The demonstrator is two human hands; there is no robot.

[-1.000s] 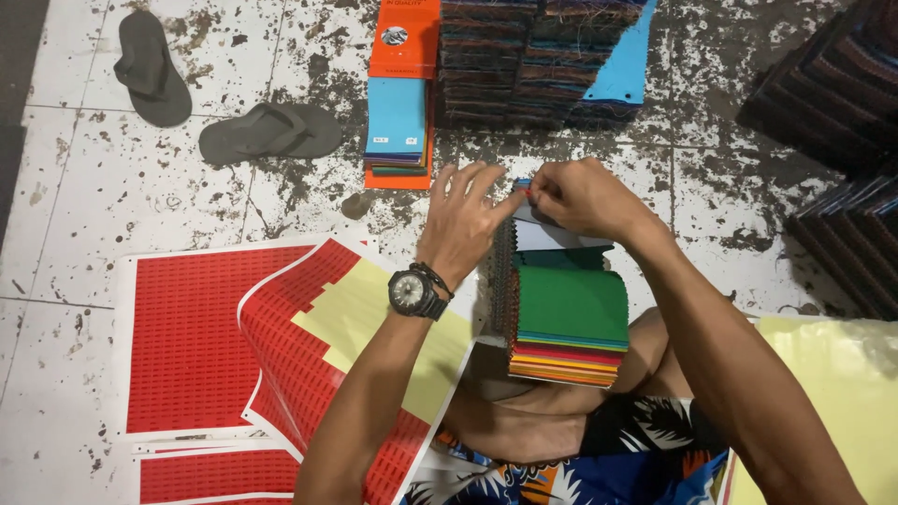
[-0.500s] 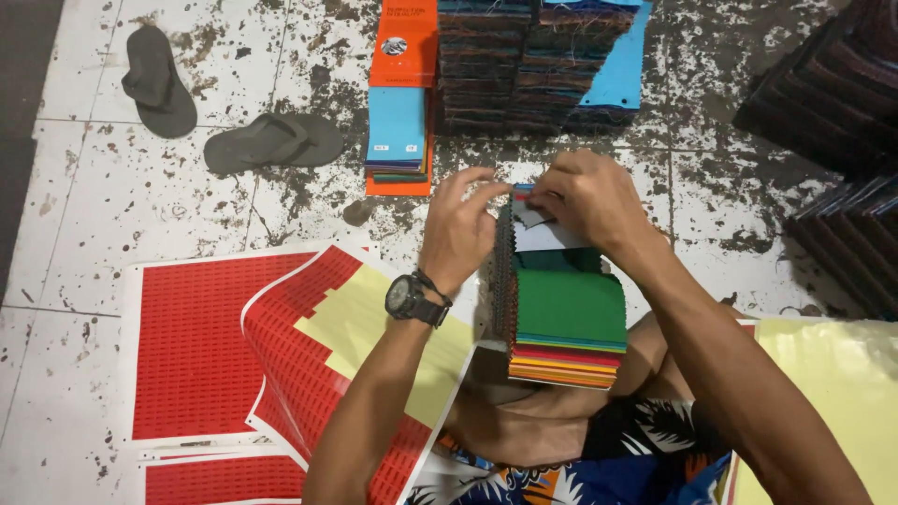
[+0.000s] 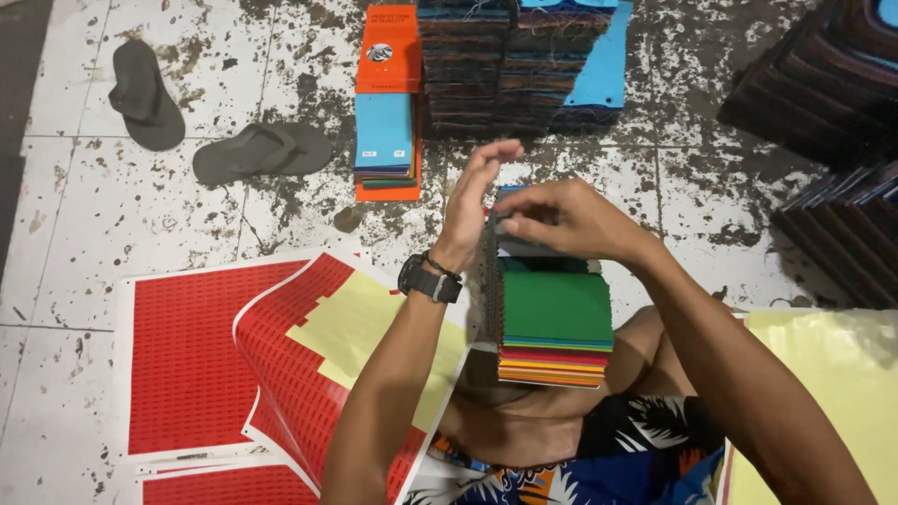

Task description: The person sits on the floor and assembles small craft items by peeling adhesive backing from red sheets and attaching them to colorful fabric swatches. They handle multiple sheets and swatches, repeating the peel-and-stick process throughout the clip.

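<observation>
Our left hand (image 3: 477, 196) stands with fingers spread and straight, its palm against the left edge of the swatch stack (image 3: 554, 323). Our right hand (image 3: 566, 217) pinches the top swatch at the far end of this stack, which rests on our knee. On the floor (image 3: 140, 224) we see red sticker sheets (image 3: 201, 360), two sandals (image 3: 262, 150) and an orange booklet pile (image 3: 386, 103).

Swatch stack (image 3: 554, 323) rests on knee (image 3: 645, 346); sticker sheets (image 3: 234, 365) lie left.
</observation>
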